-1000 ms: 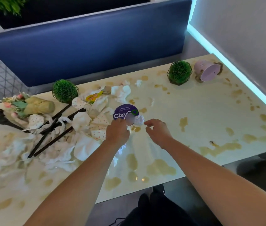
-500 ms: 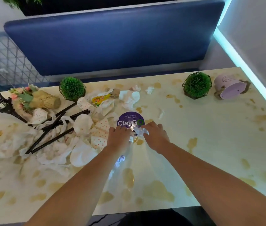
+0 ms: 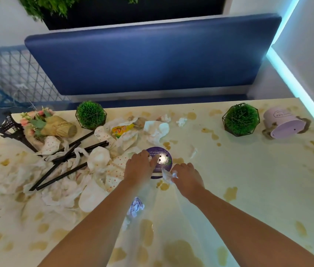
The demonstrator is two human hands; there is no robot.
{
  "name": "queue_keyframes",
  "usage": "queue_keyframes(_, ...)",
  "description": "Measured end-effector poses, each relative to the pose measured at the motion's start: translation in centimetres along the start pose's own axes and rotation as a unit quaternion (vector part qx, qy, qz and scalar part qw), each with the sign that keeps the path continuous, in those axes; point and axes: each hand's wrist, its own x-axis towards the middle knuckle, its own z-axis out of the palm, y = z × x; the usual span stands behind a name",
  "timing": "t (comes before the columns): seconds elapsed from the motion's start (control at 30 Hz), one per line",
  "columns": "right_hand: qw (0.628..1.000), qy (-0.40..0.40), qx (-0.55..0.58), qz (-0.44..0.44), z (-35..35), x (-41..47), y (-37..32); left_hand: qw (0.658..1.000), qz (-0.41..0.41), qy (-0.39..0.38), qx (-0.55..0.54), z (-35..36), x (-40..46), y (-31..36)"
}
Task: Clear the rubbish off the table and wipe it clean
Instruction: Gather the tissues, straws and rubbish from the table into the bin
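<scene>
Rubbish sits mostly on the left half of the cream table (image 3: 248, 170), and both my hands are down in the middle of it. My right hand (image 3: 188, 179) pinches a small crumpled white tissue (image 3: 166, 175) at the near edge of the round purple sticker (image 3: 162, 160), fingers curled around the paper. My left hand (image 3: 139, 168) lies palm down with its fingertips on the sticker's left side; a scrap of white shows under the fingers, but I cannot tell whether they grip it or only press on it. Under my left forearm lies a crumpled bluish-white paper ball (image 3: 136, 207). Just left of the hands spreads the heap of tissues and dotted paper wrappers (image 3: 102, 170), with black straws (image 3: 63, 162) lying crossed over it and a yellow snack wrapper (image 3: 122, 130) at its far edge. Beyond the heap stand a green ball plant in a wire frame (image 3: 90, 115), a small paper-wrapped bouquet (image 3: 52, 124) lying on its side, and a black tower model (image 3: 12, 130) tipped over. Brown spill stains (image 3: 179, 251) dot the whole tabletop. Far right are a second green ball plant (image 3: 240, 120) and a pink pot (image 3: 283, 122) lying on its side in a brown puddle.
</scene>
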Motion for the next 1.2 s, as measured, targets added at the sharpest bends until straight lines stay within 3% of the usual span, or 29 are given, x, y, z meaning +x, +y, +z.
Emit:
queue_keyframes(0.1, 0.988, -0.022, 0.136, 0.070, -0.6, 0.5, 0.1, 0.994, -0.011, -0.026, -0.104, 0.0, 0.9, 0.6)
queue_keyframes(0.2, 0.948, -0.012, 0.290, 0.128, -1.4, 0.8, 0.7, 0.987, -0.001, -0.036, -0.154, 0.1, 1.8, 0.8)
queue_keyframes(0.33, 0.946, 0.028, 0.305, 0.106, -2.7, 1.4, 1.5, 0.991, 0.025, -0.040, -0.127, 0.1, 3.0, 0.7)
queue_keyframes(0.47, 0.904, 0.058, 0.389, 0.170, -4.0, 2.3, 2.4, 0.989, -0.010, -0.026, -0.144, 0.2, 5.2, 0.9)
queue_keyframes(0.83, 0.925, 0.089, 0.237, 0.285, -5.2, 4.5, 4.3, 0.996, -0.013, -0.079, -0.033, 0.2, 9.0, 1.8)
queue_keyframes(1.07, 0.901, 0.085, 0.247, 0.346, -5.7, 5.2, 4.5, 0.997, -0.009, -0.068, -0.031, 0.3, 9.6, 1.9)
queue_keyframes(1.2, 0.911, 0.064, 0.209, 0.350, -5.4, 5.7, 4.4, 0.997, -0.027, -0.073, -0.017, 0.0, 10.0, 1.9)
